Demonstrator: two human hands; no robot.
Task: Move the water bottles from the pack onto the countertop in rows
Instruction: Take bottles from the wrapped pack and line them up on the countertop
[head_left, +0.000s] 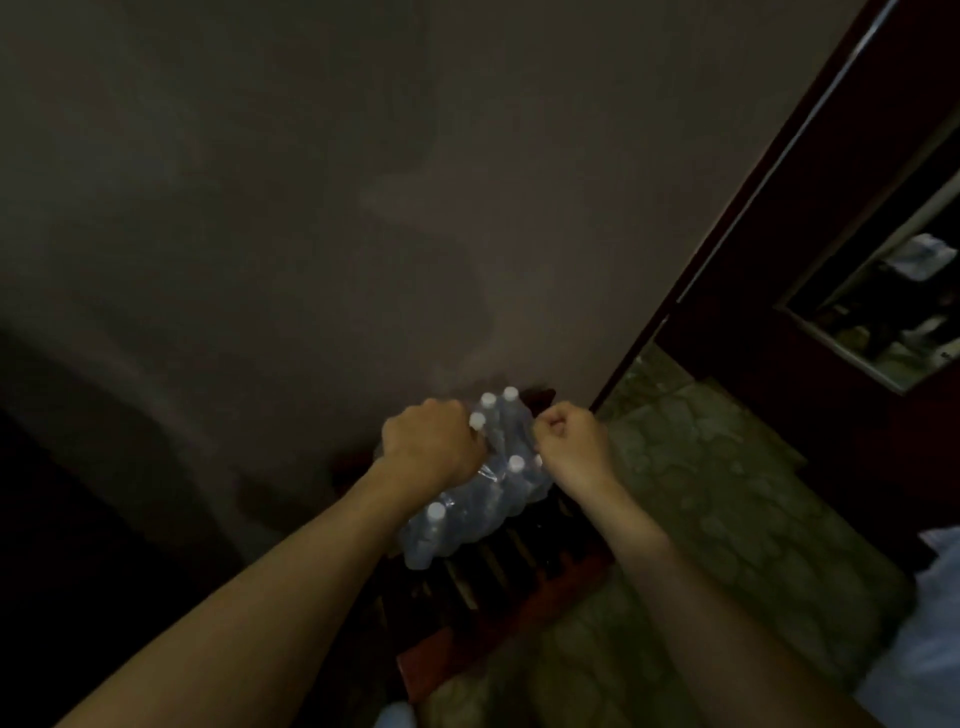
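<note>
A shrink-wrapped pack of water bottles (485, 501) with white caps sits on a dark red slatted crate (498, 597) against a wall. My left hand (431, 447) grips the plastic wrap at the pack's upper left, fingers curled into it beside a cap. At the pack's right edge my right hand (569, 434) is a tight fist pinching the wrap. Several caps show between the two hands. The room is dim and the bottles are blurred. No countertop is in view.
A plain grey wall (363, 208) fills the view behind the pack. A dark door frame (769, 182) runs diagonally at right, with a mirror or window (893, 312) beyond it. Green patterned floor (701, 493) lies to the right. Pale plastic or cloth (935, 623) sits at the right edge.
</note>
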